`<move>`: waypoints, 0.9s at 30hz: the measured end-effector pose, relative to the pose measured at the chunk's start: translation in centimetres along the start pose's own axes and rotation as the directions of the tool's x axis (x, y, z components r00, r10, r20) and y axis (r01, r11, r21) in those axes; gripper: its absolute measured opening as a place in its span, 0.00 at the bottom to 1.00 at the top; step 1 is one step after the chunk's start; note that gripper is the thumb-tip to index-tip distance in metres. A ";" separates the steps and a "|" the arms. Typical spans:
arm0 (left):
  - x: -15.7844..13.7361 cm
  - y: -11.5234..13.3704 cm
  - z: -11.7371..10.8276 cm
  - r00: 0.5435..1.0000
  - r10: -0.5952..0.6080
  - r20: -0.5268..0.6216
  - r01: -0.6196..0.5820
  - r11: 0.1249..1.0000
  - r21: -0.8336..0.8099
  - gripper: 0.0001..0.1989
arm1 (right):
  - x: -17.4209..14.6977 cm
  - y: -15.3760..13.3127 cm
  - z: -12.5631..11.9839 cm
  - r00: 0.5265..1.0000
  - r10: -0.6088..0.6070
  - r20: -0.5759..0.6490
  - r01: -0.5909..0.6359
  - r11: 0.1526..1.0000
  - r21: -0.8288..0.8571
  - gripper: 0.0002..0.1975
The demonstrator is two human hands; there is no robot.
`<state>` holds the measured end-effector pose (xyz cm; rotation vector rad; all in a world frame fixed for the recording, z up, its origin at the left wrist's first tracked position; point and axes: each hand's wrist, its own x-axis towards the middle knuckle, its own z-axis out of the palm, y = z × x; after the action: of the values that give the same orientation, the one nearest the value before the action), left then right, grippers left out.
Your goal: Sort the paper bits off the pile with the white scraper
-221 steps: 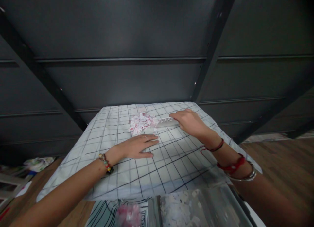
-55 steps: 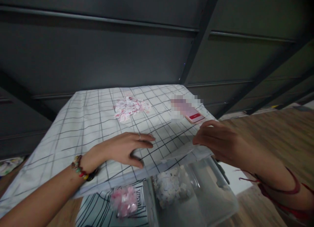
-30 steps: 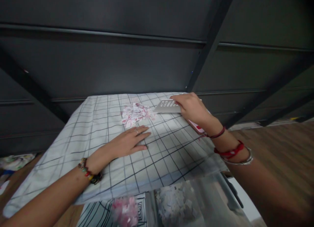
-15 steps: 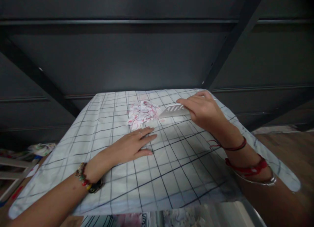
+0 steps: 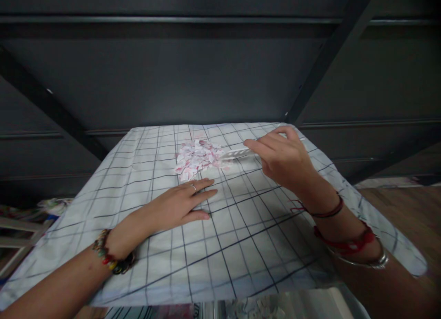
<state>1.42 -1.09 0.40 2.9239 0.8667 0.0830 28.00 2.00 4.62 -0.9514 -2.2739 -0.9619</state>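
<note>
My right hand (image 5: 284, 158) pinches a thin white slotted piece (image 5: 237, 154), seen nearly edge-on, its far end at the right side of a scrap pile. I cannot tell exactly what kind of tool it is. The loose pile of white and pink paper scraps (image 5: 198, 157) lies toward the back of a checked tablecloth (image 5: 241, 227). Palm down, my left hand (image 5: 182, 202) rests flat on the cloth just in front of the scraps, fingers stretched and spread. A ring and a beaded bracelet are on that side; red bands and a silver bangle circle the right wrist.
A dark panelled wall (image 5: 179, 75) rises right behind the table. Below the near edge, a container with scraps (image 5: 257, 306) is partly visible. At the left stands a pale slatted frame (image 5: 17, 238); wooden floor (image 5: 392, 204) shows at the right.
The white slotted piece has turned from showing its broad face to nearly edge-on, its tip slightly farther left. My right hand shifted a little left. My left hand stays flat.
</note>
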 end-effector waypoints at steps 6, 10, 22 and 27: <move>-0.1 -0.2 0.1 1.000 0.015 -0.020 -0.015 1.000 -0.002 0.25 | 0.1 -0.2 -0.4 0.995 -0.087 0.040 0.083 0.990 0.111 0.17; 0.0 -0.2 -0.2 0.999 0.034 -0.032 -0.034 0.999 0.001 0.24 | 0.2 -0.3 -0.8 0.998 -0.048 0.029 0.044 0.990 0.131 0.18; 0.3 -0.4 -0.6 0.989 0.021 -0.144 -0.008 0.996 0.089 0.23 | 0.0 -0.2 -0.3 0.998 -0.068 0.018 0.064 0.985 0.158 0.18; 0.4 -0.4 -0.7 0.991 -0.025 -0.132 0.043 0.990 0.133 0.22 | 0.0 -0.2 -0.1 0.988 -0.110 0.105 0.082 0.968 0.238 0.19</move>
<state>1.45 -0.50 1.05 3.0570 0.9777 0.2227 27.85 1.81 4.53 -0.8214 -2.4852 -0.6727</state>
